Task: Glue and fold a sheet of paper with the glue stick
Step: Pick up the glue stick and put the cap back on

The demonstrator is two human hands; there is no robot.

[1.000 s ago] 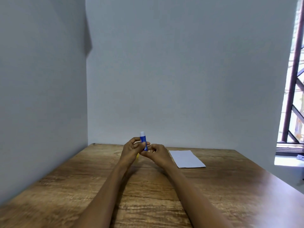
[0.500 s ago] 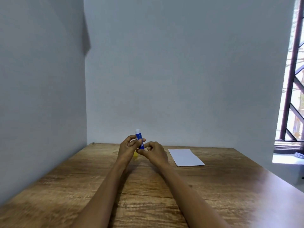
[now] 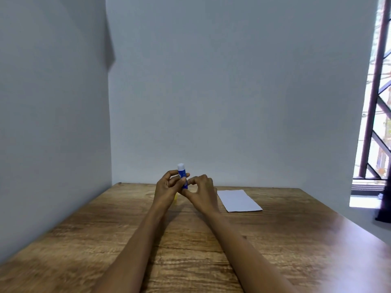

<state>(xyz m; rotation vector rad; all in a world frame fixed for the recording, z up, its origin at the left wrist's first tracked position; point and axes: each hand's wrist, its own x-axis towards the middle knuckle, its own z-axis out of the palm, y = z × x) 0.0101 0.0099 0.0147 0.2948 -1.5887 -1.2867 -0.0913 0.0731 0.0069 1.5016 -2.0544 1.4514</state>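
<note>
Wood-grain table (image 3: 275, 240) carries the scene: one glue stick (image 3: 182, 175), one sheet of paper (image 3: 238, 200), two hands, and a small yellow bit (image 3: 175, 197) just under the left hand that I cannot make out. Nothing on the table serves as a container. The paper lies flat on the far right part of the table, just beside the right hand and apart from it. The glue stick is blue with a white top, held nearly upright above the far middle of the table. The left hand (image 3: 166, 187) has its fingers curled round the stick's barrel, thumb across the front. The right hand (image 3: 203, 190) pinches the stick's lower end between thumb and forefinger, its other fingers curled in. A barred window (image 3: 376, 123) stands at right.
</note>
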